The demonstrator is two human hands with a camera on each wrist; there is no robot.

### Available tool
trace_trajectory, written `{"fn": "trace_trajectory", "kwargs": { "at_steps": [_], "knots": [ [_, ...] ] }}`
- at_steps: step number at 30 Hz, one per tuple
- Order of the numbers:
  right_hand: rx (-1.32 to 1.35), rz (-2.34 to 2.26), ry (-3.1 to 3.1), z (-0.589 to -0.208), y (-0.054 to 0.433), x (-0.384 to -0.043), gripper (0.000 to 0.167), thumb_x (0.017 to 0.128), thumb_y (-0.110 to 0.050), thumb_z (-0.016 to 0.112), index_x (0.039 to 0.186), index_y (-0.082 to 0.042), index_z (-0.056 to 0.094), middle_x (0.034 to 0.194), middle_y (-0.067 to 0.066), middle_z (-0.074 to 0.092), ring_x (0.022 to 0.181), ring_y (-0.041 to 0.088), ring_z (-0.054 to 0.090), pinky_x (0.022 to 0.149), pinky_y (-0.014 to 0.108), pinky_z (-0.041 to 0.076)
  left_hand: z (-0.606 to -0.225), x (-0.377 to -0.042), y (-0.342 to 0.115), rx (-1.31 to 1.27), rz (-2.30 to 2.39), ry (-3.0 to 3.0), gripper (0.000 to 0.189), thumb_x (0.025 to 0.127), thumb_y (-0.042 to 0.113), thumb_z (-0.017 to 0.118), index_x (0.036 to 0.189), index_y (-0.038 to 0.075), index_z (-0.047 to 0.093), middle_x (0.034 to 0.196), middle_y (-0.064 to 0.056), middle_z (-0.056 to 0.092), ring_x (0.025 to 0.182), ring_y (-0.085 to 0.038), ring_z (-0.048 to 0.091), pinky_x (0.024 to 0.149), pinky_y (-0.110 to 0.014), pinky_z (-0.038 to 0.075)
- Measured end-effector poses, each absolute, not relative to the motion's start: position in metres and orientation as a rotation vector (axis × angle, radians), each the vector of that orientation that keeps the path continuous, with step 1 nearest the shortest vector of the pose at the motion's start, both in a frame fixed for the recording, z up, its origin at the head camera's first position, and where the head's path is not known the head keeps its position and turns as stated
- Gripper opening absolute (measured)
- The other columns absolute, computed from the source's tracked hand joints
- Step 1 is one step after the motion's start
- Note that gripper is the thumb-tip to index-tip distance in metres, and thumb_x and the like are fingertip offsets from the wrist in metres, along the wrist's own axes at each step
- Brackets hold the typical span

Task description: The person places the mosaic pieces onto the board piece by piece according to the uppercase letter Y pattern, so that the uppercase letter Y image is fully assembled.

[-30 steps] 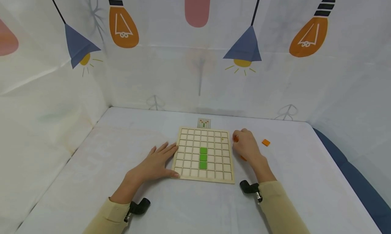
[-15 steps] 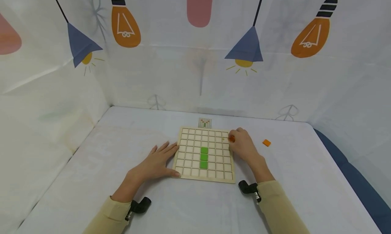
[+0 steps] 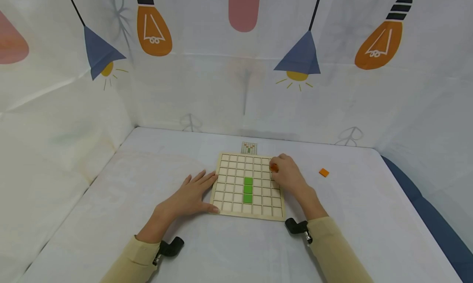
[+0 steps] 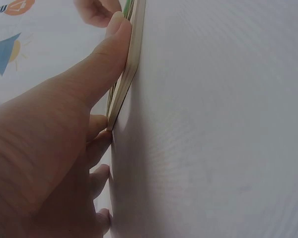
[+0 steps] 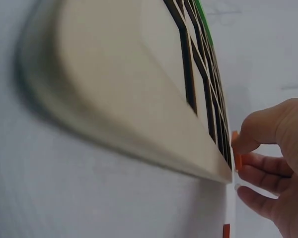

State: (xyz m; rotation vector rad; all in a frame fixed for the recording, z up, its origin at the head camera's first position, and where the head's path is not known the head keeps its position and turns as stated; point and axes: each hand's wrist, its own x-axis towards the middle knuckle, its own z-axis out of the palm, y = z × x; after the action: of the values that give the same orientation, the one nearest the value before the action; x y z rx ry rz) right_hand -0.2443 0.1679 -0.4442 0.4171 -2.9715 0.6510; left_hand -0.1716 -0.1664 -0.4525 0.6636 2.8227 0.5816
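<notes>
A square wooden grid board [image 3: 229,205] lies on the white table, with several green tiles [image 3: 248,189] set in a column near its middle. My left hand [image 3: 188,197] rests at the board's left edge, fingers spread and thumb on the near-left corner. In the left wrist view the thumb [image 4: 107,57] lies along the board's side. Over the upper right of the grid, my right hand [image 3: 290,176] pinches a small orange tile [image 3: 274,168] between thumb and fingers. The right wrist view shows this orange tile [image 5: 237,151] close by the board's far edge.
Another orange tile [image 3: 324,172] lies on the table to the right of the right hand. Just behind the board is a small card [image 3: 249,148] printed with a coloured grid pattern. A white cloth wall [image 3: 207,90] with lamp drawings rises behind the table.
My right hand has moved left with the orange tile, from beside the board to over its upper right squares. The left hand stays at the board's edge.
</notes>
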Motion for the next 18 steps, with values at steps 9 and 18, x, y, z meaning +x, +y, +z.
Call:
{"fn": "trace_trajectory", "kwargs": {
  "at_steps": [9,18],
  "knots": [
    [0.548,0.64,-2.988,-0.44,0.155,-0.243,0.021,0.086,-0.001,0.064,0.104,-0.009,0.069,0.107,0.011,0.062,0.101,0.029,0.057,0.087,0.045,0.051,-0.453,-0.174,-0.166,0.663,0.579,2.814,0.11,0.075,0.07,0.071,0.159,0.016,0.025,0.167,-0.001,0.023,0.156,-0.035,0.012,0.121,-0.067,0.01],
    [0.666,0.618,-2.975,-0.436,0.141,-0.246,0.017,0.089,-0.005,0.066,0.104,-0.011,0.07,0.104,0.007,0.063,0.098,0.025,0.057,0.086,0.041,0.052,-0.453,-0.173,-0.166,0.646,0.566,2.812,0.111,0.074,0.07,0.072,0.159,0.017,0.024,0.167,0.0,0.022,0.156,-0.033,0.012,0.121,-0.066,0.009]
  ]
}}
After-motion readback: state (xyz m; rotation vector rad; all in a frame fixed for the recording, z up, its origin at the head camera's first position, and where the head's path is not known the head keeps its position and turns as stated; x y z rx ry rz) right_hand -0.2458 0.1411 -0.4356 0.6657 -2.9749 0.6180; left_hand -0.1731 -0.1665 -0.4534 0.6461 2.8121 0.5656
